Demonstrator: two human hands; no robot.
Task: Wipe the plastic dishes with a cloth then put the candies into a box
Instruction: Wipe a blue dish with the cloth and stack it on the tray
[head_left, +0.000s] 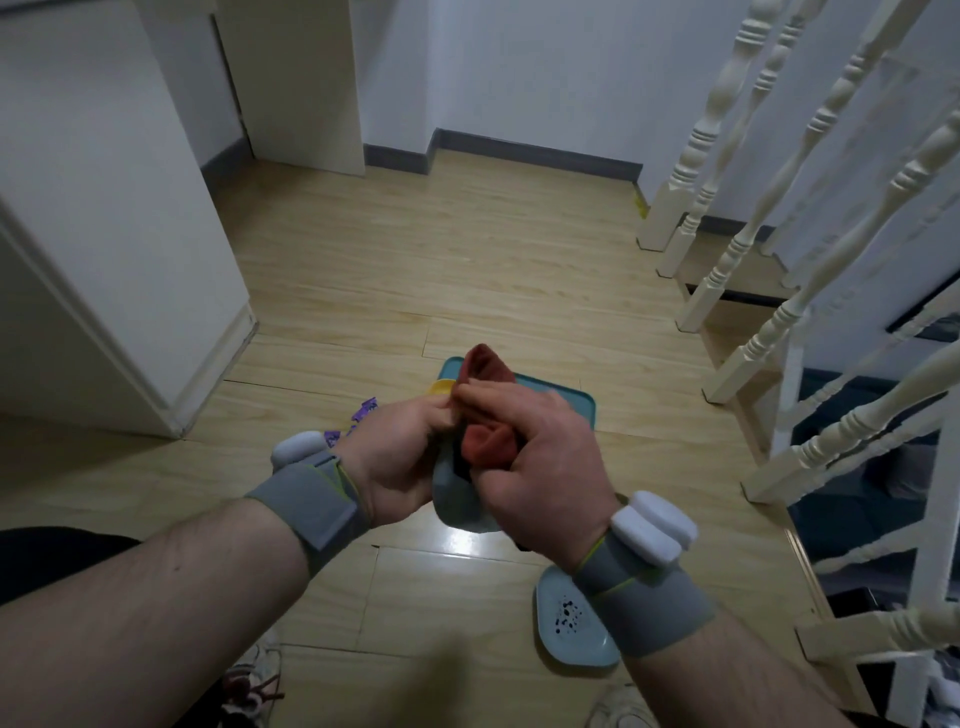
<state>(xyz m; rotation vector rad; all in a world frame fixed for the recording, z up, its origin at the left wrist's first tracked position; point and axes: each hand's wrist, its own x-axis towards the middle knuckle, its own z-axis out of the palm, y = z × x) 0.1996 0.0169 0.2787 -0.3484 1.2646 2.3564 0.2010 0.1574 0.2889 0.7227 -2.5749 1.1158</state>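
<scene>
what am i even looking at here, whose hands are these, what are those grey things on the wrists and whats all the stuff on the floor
No machine here: one camera worn on a person's head looks down at their own two bare hands. The grey wrist bands with white pods are strapped-on devices; what they do I cannot tell. The left hand holds a grey-blue plastic dish, and the right hand grips a red cloth against it. On the wooden floor lie a teal tray, a pale blue speckled dish and purple candies.
</scene>
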